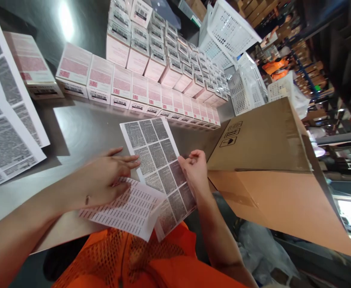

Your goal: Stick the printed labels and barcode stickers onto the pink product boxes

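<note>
Head view, downward, close over table (82, 128)

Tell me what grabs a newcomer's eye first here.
Rows of pink boxes run across the grey table toward the far end. In front, the left hand and right hand hold a label sheet. A big cardboard carton sits at right.

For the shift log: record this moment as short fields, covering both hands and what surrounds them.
left hand: flat on the label sheet's left edge, over a barcode sheet
right hand: fingers pinching the label sheet at its right edge
table: grey, rows of pink boxes behind
right side: cardboard carton, white baskets
left side: more printed sheets
</note>
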Demonstrator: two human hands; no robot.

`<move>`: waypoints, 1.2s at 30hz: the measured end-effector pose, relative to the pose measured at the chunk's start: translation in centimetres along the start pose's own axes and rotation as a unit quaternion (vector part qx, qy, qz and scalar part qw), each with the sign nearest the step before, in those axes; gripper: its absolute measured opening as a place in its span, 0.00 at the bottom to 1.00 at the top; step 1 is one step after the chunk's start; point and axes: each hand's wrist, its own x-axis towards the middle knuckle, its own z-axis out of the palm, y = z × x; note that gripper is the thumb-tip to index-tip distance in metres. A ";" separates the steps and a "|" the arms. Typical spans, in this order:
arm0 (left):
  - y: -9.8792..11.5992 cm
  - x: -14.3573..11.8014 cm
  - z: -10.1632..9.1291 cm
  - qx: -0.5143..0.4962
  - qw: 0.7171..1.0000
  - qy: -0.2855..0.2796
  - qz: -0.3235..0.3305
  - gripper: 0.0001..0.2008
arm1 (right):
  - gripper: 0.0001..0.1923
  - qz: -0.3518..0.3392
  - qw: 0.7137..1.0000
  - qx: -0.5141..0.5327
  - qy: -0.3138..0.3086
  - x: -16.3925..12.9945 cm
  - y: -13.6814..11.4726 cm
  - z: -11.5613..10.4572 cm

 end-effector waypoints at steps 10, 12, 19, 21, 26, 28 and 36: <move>0.9 0.0 -1.6 -0.070 0.996 0.001 -0.056 0.20 | 0.10 -0.087 0.953 -0.016 -0.289 -3.8 -5.2 1.9; 0.9 0.1 -1.7 -0.083 0.993 0.011 -0.085 0.24 | 0.08 -0.087 0.960 -0.016 -0.264 -3.3 -5.3 1.5; 0.4 0.4 -1.5 -0.109 0.990 0.022 -0.087 0.20 | 0.08 -0.196 0.941 -0.105 -0.255 -3.5 -6.2 1.8; 0.4 0.4 -1.5 -0.109 0.990 0.015 -0.084 0.19 | 0.09 -0.260 0.923 -0.150 -0.242 -3.7 -6.8 2.3; 0.6 0.4 -1.5 -0.108 0.991 0.012 -0.081 0.17 | 0.06 -0.321 0.876 -0.257 -0.250 -4.1 -7.7 3.1; 0.7 0.3 -1.5 -0.111 0.991 0.021 -0.078 0.15 | 0.07 -0.338 0.865 -0.288 -0.233 -4.5 -7.8 3.1; 0.7 0.4 -1.5 -0.116 0.990 0.019 -0.080 0.17 | 0.08 -0.392 0.848 -0.304 -0.186 -5.7 -7.5 3.6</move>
